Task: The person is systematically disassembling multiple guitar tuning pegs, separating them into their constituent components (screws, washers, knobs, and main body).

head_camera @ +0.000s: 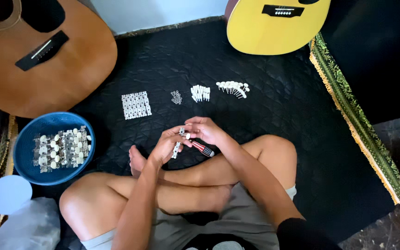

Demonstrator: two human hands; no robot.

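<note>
At centre frame, a person sitting cross-legged on a black quilted mat (265, 102) holds a guitar tuning machine strip (178, 147) in the left hand (166, 146), fingers closed around it. The right hand (207, 130) grips a red-handled screwdriver (203, 148) against it. More tuners fill a blue bowl (26, 139) at lower left.

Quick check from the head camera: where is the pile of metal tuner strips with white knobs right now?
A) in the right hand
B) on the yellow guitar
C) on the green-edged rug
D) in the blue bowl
D: the tuner strips lie heaped inside the blue bowl, beside the person's knee.
</note>
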